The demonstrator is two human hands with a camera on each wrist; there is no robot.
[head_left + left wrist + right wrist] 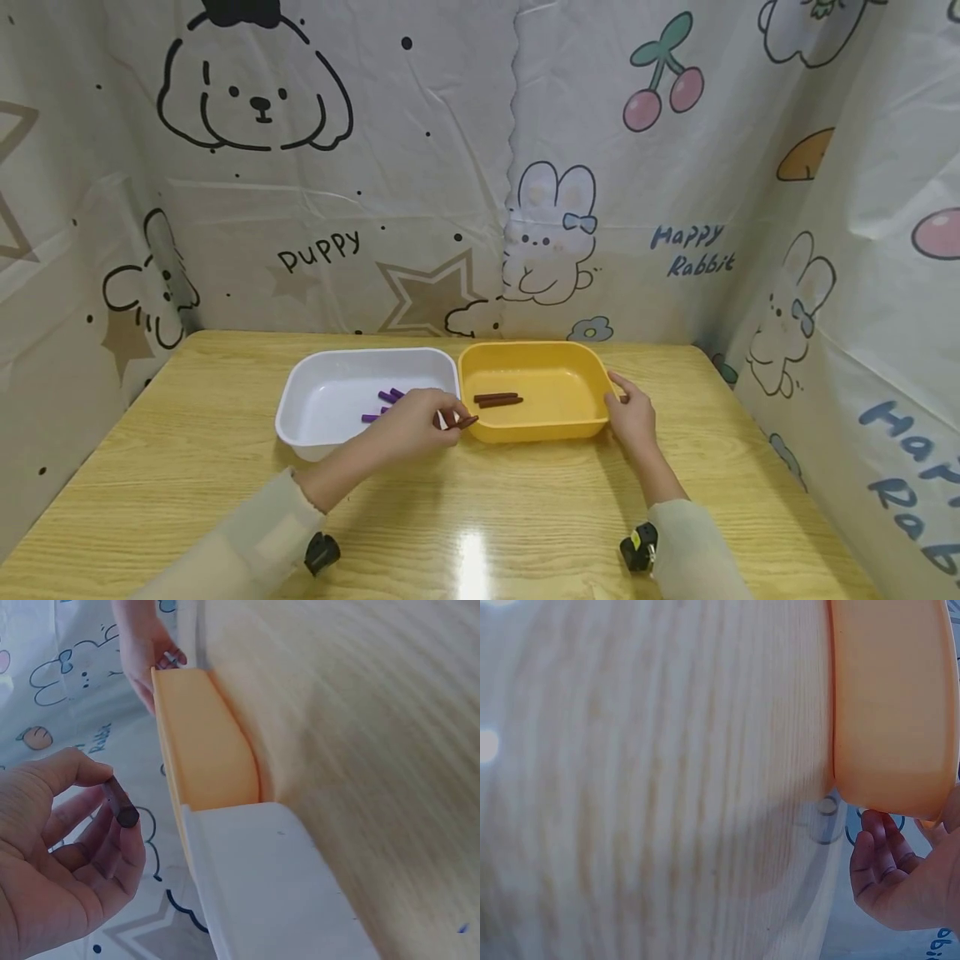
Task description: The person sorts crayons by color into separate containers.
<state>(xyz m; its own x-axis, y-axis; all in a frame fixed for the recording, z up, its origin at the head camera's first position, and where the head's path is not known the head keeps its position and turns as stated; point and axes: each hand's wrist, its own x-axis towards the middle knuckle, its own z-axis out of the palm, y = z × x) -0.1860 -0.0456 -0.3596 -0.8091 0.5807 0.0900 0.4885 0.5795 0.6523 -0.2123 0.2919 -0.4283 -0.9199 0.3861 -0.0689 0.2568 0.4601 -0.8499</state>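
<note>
My left hand (414,422) pinches a brown crayon (118,802) between thumb and fingertips, above the place where the two trays meet. Two more brown crayons (498,403) lie side by side in the yellow tray (555,431), toward its left end. At that tray's right end, my right hand (633,418) grips the rim, thumb at the inner edge and fingers outside. Several purple crayons (371,418) lie in the white tray (300,427), partly hidden behind my left hand. The right wrist view shows the right hand's fingers (879,851) against the yellow tray's end wall.
Both trays stand side by side near the back of the wooden table (525,508). A printed white curtain (420,183) hangs behind the table and along both sides. Small black devices (322,553) show at the sleeve cuffs.
</note>
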